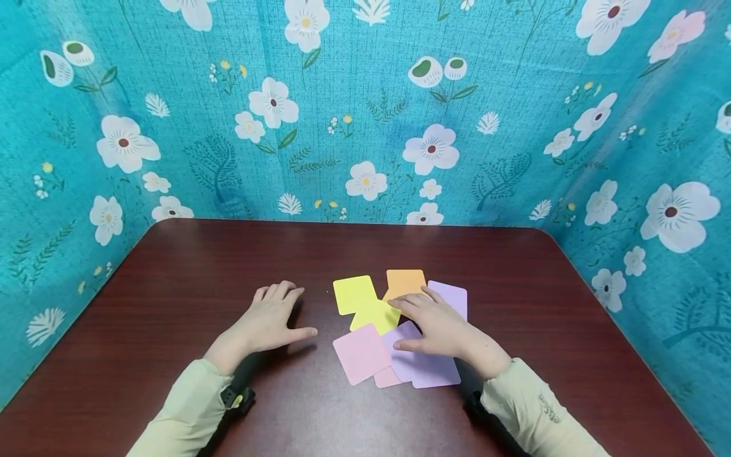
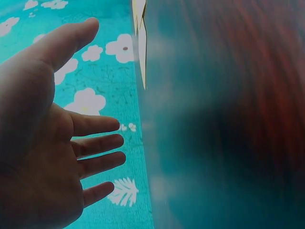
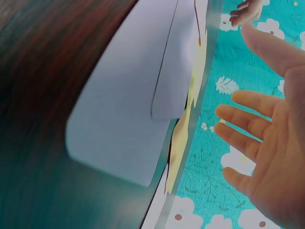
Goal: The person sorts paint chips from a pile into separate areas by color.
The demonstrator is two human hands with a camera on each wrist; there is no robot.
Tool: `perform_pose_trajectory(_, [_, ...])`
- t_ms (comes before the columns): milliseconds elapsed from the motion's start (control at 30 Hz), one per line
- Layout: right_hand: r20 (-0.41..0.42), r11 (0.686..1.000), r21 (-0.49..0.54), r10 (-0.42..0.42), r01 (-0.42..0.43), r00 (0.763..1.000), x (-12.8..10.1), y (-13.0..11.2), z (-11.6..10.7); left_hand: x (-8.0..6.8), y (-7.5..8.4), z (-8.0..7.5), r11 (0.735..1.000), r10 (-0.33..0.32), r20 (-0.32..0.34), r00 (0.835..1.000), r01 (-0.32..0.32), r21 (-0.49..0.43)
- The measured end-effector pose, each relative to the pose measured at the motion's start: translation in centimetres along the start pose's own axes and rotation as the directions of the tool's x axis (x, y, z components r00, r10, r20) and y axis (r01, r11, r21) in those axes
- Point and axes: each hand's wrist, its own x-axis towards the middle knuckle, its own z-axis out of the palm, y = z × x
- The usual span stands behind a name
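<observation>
Several square paper cards with rounded corners lie overlapping on the table. A yellow card [image 1: 355,294] is at the upper left of the group, with a second yellow card [image 1: 374,315] partly under it. An orange card [image 1: 406,282] is at the back, a pink card [image 1: 362,354] at the front left, and purple cards [image 1: 436,371] on the right. My right hand [image 1: 436,325] hovers over the purple cards, fingers spread and holding nothing. To the left of the cards, my left hand [image 1: 268,320] is raised over bare wood, its thumb and fingers apart, palm bare in the left wrist view.
The dark brown wooden table [image 1: 188,304] has rounded far corners. Behind it and along its sides hangs a turquoise floral cloth [image 1: 342,114]. A dark wrist strap [image 1: 237,398] sits at the left sleeve's cuff.
</observation>
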Motion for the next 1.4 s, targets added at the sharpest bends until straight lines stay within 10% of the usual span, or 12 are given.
perform_pose_trajectory(667, [0.161, 0.995, -0.032, -0.089, 0.096, 0.983, 1.5, -2.4, 0.7, 0.2, 4.0, 1.4, 0.991, 0.13, 0.128, 0.983, -0.124, -0.053])
perform_pose_trajectory(1400, [0.22, 0.99, -0.1, -0.079, 0.103, 0.972, 2.5, -3.2, 0.8, -0.3, 5.5, 2.3, 0.967, 0.254, 0.108, 0.961, -0.248, -0.061])
